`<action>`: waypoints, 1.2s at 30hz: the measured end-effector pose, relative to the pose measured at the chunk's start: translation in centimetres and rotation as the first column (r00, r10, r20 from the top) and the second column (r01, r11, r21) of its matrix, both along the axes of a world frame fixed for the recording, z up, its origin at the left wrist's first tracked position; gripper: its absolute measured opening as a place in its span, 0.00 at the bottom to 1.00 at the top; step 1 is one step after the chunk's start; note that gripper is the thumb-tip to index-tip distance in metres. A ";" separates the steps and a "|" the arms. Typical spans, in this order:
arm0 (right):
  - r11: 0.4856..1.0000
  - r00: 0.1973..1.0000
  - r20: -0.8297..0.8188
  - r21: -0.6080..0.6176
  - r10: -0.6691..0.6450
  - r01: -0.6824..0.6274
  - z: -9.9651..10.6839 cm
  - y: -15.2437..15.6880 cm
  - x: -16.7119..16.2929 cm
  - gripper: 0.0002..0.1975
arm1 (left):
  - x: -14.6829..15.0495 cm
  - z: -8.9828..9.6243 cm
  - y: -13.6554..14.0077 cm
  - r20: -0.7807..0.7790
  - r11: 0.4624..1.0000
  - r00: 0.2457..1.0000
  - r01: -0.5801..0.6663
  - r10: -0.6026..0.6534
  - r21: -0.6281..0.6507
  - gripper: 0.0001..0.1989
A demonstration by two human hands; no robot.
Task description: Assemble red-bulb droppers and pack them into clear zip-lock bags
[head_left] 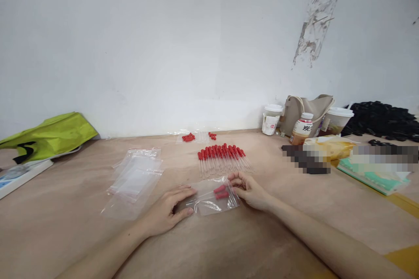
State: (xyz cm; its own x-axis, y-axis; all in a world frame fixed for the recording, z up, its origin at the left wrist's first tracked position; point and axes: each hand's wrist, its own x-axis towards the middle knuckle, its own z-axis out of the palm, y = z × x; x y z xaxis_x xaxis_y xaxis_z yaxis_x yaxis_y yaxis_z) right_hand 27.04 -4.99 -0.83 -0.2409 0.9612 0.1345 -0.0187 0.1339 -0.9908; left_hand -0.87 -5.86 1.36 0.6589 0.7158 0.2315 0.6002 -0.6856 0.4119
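At the lower centre of the frame, a clear zip bag point(211, 206) with two red-bulbed droppers point(221, 195) inside lay on the desk point(262, 248), its right end pinched between the thumb and fingers of the right hand point(251, 192), while the left hand point(166, 210), thumb and fingers spread apart, rested at its left end. Just above, in the middle, lay a row of loose droppers point(222, 154); overlapping spare bags point(139, 178) sat left of centre.
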 end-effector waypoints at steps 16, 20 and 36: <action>1.000 0.999 0.054 0.029 -0.006 0.004 -0.1 -0.5 0.0 0.20 | 0.1 0.5 0.0 -0.159 0.994 0.981 0.108 -0.107 -0.005 0.17; 0.998 0.997 0.066 0.032 0.045 -0.047 0.1 -0.7 0.3 0.22 | 0.1 0.6 0.0 -0.157 0.994 0.982 0.109 -0.109 -0.007 0.18; 0.774 0.555 0.543 0.500 -0.630 0.388 4.1 9.0 3.1 0.09 | 0.1 0.7 0.0 -0.147 0.992 0.981 0.122 -0.124 -0.022 0.18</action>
State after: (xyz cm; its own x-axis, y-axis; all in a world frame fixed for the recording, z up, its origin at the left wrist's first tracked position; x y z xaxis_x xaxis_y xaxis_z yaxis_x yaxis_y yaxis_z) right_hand 30.13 4.01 3.23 0.1403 0.8866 0.4408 0.7704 0.1819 -0.6110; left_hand -0.76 -5.87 2.09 0.7682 0.6296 0.1160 0.5667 -0.7530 0.3344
